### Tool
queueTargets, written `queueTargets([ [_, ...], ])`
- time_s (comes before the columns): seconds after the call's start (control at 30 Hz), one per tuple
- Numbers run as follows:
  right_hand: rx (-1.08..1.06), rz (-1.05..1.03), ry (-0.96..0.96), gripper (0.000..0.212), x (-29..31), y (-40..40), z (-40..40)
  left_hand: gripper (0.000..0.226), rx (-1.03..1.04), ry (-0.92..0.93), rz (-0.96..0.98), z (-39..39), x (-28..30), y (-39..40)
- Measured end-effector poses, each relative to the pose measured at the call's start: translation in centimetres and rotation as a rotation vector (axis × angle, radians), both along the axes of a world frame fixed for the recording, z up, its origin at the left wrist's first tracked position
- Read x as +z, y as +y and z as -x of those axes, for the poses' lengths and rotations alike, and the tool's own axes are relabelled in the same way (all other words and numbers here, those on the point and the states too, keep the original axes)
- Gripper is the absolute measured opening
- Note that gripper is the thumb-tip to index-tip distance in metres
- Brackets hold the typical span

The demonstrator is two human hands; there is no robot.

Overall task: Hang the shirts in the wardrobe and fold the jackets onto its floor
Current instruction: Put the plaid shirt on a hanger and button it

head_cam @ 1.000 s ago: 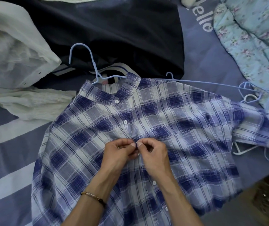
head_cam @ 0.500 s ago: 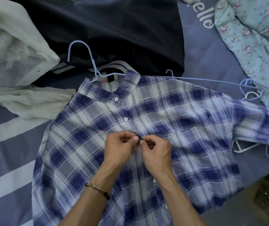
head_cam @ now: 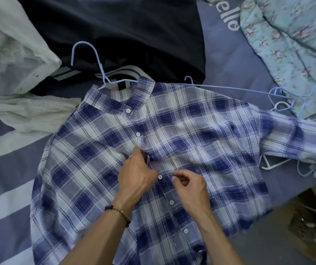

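The plaid shirt [head_cam: 182,142] lies flat across the middle of the frame on the bed [head_cam: 227,54], a blue hanger [head_cam: 96,60] in its collar. The left hand [head_cam: 136,173] pinches the placket; the right hand [head_cam: 189,184] (fingers curled) pinches fabric beside a button [head_cam: 160,177].

LIGHT: soft, even, moderately dim, cool blue cast; source not visible | SHADOWS: faint, diffuse, under both hands | GLARE: mild washout on sheer white crumpled garment [head_cam: 10,54] at upper left | BLUR: right sleeve of blue-and-white plaid button shirt [head_cam: 191,131] smeared; lower-right corner unfocused | DISTORTION: wide-angle bending at edges
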State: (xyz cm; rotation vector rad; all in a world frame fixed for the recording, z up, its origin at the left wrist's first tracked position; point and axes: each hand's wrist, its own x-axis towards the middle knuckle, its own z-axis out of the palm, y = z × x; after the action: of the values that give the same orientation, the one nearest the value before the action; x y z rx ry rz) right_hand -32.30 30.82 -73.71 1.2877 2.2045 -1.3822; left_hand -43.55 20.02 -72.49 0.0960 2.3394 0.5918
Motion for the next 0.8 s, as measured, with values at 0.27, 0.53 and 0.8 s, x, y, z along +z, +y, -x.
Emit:
queueTargets([
  [0.27, 0.335, -0.278, 0.06, 0.011, -1.3, -3.3, 1.2, 0.019, -0.044, 0.133, -0.004, -3.9, -0.1, -3.5],
  [0.53, -0.056, -0.155, 0.111, 0.014, 1.2, -2.8, 0.3, 0.016, 0.573, -0.496, -0.484, -4.0, 2.1, -2.1],
  [0.8, -0.26, -0.144, 0.223, 0.008, 2.4, -4.7, -1.2, 0.019, 0.637, -0.553, -0.552, -4.6, 3.3, -2.2],
])
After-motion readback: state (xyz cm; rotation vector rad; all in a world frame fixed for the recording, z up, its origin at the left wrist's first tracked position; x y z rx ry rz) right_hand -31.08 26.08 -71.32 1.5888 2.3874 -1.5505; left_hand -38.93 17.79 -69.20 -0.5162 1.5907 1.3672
